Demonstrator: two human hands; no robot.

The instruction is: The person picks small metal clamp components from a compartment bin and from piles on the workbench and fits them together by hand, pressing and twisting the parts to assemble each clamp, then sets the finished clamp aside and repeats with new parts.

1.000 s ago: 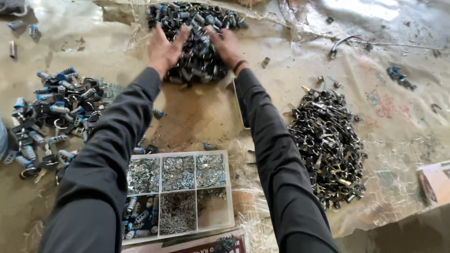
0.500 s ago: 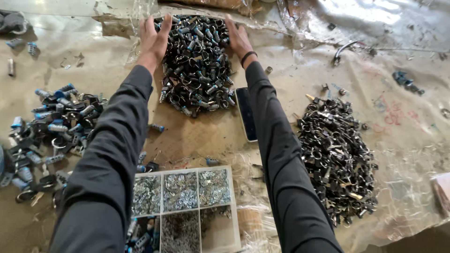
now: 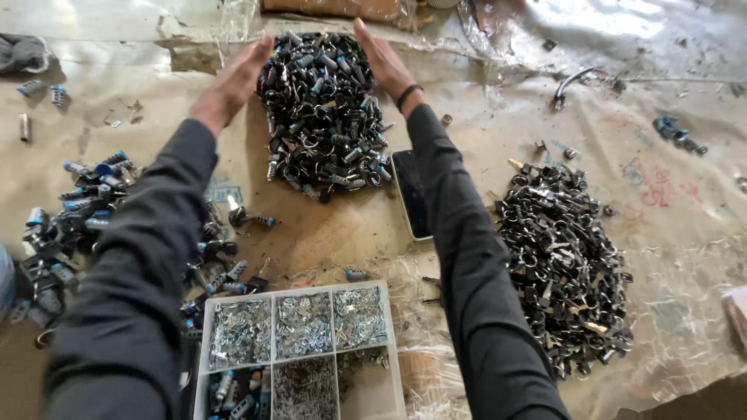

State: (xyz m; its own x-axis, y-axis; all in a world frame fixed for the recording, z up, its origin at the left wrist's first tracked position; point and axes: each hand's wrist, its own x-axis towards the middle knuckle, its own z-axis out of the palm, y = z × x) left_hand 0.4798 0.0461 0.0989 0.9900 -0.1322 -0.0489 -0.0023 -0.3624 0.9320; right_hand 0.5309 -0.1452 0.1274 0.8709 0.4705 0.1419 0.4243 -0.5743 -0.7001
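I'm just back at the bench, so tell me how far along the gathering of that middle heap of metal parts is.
Looks done: one dark heap of parts sits gathered at the right, and the divided tray holds small silvery pieces. In hand: the left hand and right hand flank the middle heap, palms inward, open. Left: blue-tipped parts lie scattered at the left.

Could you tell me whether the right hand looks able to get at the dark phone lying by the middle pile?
Probably yes: the phone lies uncovered beside the right forearm, and the right hand holds nothing.
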